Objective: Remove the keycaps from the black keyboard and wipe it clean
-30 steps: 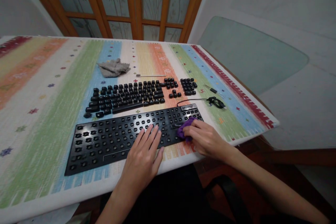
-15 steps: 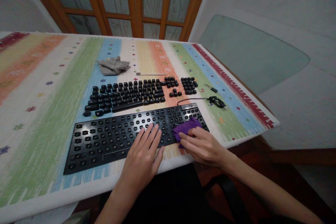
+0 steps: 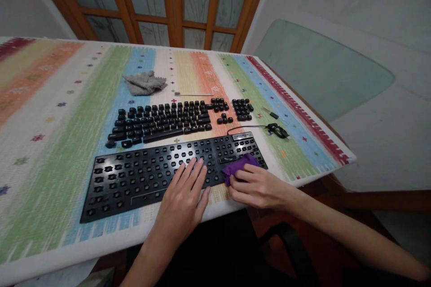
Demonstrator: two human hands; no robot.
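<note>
A black keyboard base (image 3: 134, 175) with its keycaps off lies along the table's near edge, bare switch posts showing. My left hand (image 3: 185, 193) rests flat across its middle, fingers stretched out. Toward the base's right end, my right hand (image 3: 254, 186) has its fingers bent around a purple cloth (image 3: 240, 165), which is bunched up and pressed on the number-pad side. Part of the cloth is hidden under the fingers. Behind the base, the loose black keycaps (image 3: 161, 119) are laid out in keyboard order.
A crumpled grey cloth (image 3: 144, 83) and a thin brush (image 3: 193, 94) lie beyond the keycaps. To the right are a coiled cable (image 3: 278, 130) and a small black-handled tool (image 3: 274, 115). A striped cloth (image 3: 97, 94) covers the table. A chair arm (image 3: 291, 242) is below the edge.
My right hand has shifted slightly on the purple cloth, its fingers curling more and the cloth's near corner drawing in. My left hand stays in place on the keyboard base.
</note>
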